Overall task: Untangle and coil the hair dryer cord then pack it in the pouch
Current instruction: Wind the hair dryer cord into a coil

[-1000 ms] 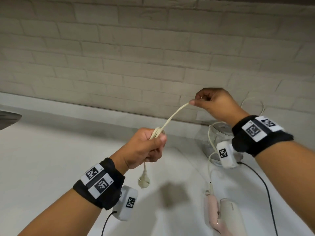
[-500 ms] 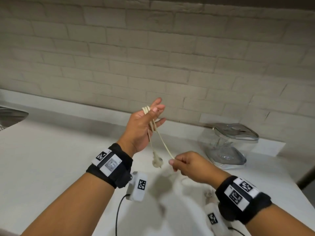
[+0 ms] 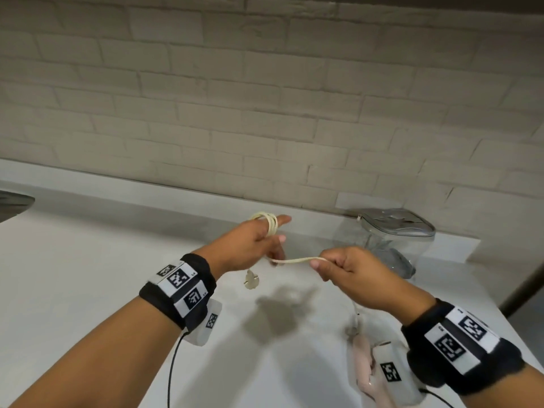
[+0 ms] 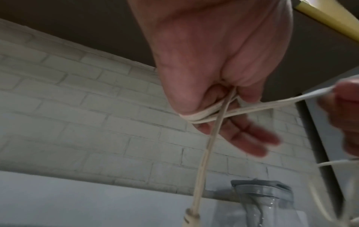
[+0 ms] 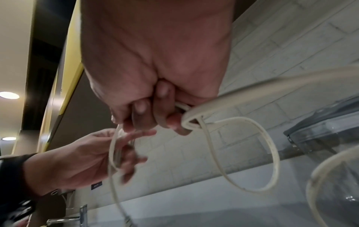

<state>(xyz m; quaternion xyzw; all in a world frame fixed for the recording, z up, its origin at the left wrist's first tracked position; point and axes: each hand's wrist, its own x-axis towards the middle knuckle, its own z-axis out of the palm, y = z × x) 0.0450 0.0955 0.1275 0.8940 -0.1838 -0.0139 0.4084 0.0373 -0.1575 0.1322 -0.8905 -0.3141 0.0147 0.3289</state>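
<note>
A cream hair dryer cord (image 3: 294, 261) is wound in a few turns round the straight fingers of my left hand (image 3: 265, 240); the coil (image 3: 271, 225) sits near the fingertips. In the left wrist view the thumb presses the plug-end strand (image 4: 217, 122) against the hand. The plug (image 3: 251, 281) dangles below. My right hand (image 3: 323, 264) pinches the cord a short way to the right, stretched taut between both hands. Past the right fist a slack loop (image 5: 272, 153) hangs. The pink hair dryer (image 3: 363, 363) lies on the counter under my right wrist. The clear pouch (image 3: 394, 231) stands open behind.
The white counter (image 3: 117, 275) runs to a brick wall (image 3: 265, 113) at the back. A sink edge (image 3: 11, 204) shows at far left, and a tap (image 5: 81, 215) appears in the right wrist view. The counter's right edge (image 3: 500, 307) drops off beside the pouch.
My left hand has dropped and turned palm down with the coil on its fingers. My right hand swung from high right to below, then up to the right, pulling the cord level.
</note>
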